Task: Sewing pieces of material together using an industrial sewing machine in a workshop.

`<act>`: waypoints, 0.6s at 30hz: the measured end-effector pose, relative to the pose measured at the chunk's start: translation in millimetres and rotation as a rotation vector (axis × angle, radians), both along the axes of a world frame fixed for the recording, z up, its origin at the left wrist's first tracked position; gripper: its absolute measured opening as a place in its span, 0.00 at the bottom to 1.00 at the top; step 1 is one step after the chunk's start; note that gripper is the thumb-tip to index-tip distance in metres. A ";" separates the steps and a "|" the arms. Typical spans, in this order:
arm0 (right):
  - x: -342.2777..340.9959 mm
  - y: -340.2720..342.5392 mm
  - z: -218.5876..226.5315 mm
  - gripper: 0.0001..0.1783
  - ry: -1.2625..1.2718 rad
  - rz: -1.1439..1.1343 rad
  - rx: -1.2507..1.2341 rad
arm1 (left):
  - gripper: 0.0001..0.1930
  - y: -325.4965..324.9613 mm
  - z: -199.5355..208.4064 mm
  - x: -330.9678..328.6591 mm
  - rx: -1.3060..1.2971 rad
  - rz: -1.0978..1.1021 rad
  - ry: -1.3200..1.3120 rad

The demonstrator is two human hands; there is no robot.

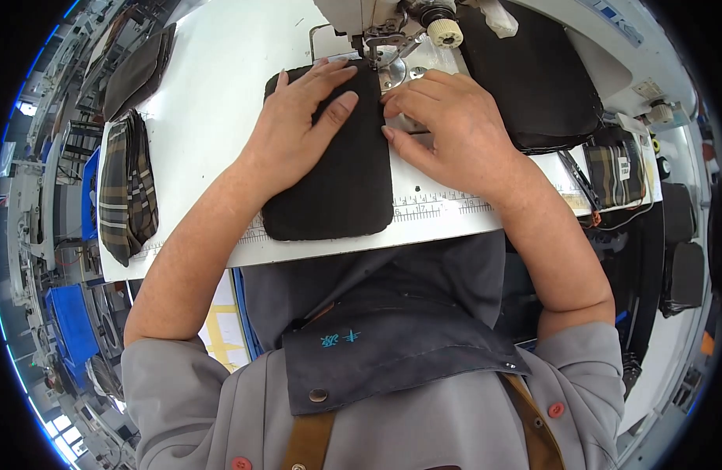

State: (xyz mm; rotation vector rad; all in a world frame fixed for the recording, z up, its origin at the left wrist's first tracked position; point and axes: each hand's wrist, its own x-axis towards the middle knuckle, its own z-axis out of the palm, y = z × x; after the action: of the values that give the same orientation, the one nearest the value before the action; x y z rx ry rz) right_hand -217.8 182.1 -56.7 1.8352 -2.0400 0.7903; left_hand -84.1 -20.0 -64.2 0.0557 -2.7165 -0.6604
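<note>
A black fabric panel [330,192] with rounded corners lies on the white table, its upper right edge by the needle and presser foot of a sewing machine [373,43]. My left hand [308,117] rests flat on the panel's upper half, fingers stretched toward the presser foot and thumb apart. At the panel's right edge, my right hand [447,117] is bent, with its thumb and forefinger close to the edge; a gap shows between them. Whether those fingertips touch the fabric is hard to see.
A stack of black panels [533,86] sits right of the needle. Plaid fabric pieces [128,188] lie at the left edge, more plaid cloth [615,172] at the right beside dark scissors or snips [578,178]. A dark folded piece [139,70] is far left. A printed ruler [431,207] runs along the front edge.
</note>
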 end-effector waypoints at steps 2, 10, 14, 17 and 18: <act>-0.7 -0.4 -0.2 0.14 0.004 -0.011 0.033 | 0.23 -6.9 -0.7 -1.7 0.051 0.009 -0.002; -5.1 0.1 -7.6 0.15 -0.028 0.032 -0.004 | 0.22 -9.2 -1.8 -2.7 0.124 0.016 0.030; -4.2 1.0 -6.1 0.17 -0.128 0.063 -0.028 | 0.21 -8.7 -3.4 -2.7 0.146 0.025 0.056; -5.2 2.1 -3.6 0.19 -0.169 0.022 0.010 | 0.22 -7.0 -0.7 -3.0 0.171 0.021 0.023; -3.4 1.1 -4.7 0.20 -0.125 0.019 -0.033 | 0.22 -6.9 -0.4 -3.1 0.169 0.019 0.024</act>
State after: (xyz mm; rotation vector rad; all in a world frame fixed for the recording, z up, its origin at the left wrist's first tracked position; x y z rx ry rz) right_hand -221.2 183.2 -61.5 1.8323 -2.0730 0.9605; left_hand -87.1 -26.9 -64.5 0.1137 -2.6282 -0.8779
